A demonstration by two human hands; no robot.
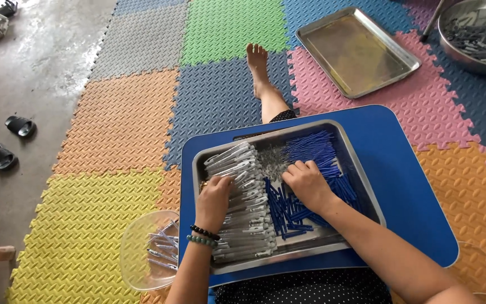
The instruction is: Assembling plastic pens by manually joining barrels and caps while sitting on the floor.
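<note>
- Left hand (214,198): grip released, palm flat on the row of grey plastic pen barrels (243,202).
- Right hand (306,183): fingers curled loosely on the loose blue plastic pen parts (291,211), nothing pinched.
- Both lie inside the rectangular steel tray (288,254) on the blue lap surface (412,186).

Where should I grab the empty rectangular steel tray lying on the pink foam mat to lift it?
Grip the empty rectangular steel tray by the raised rolled rim on its two long sides, one hand each, fingers hooking under the lip from outside. It lies flat and turned at an angle on the pink foam mat, so the rim is the only part standing proud; the soft mat probably lets fingertips slip beneath.
</note>
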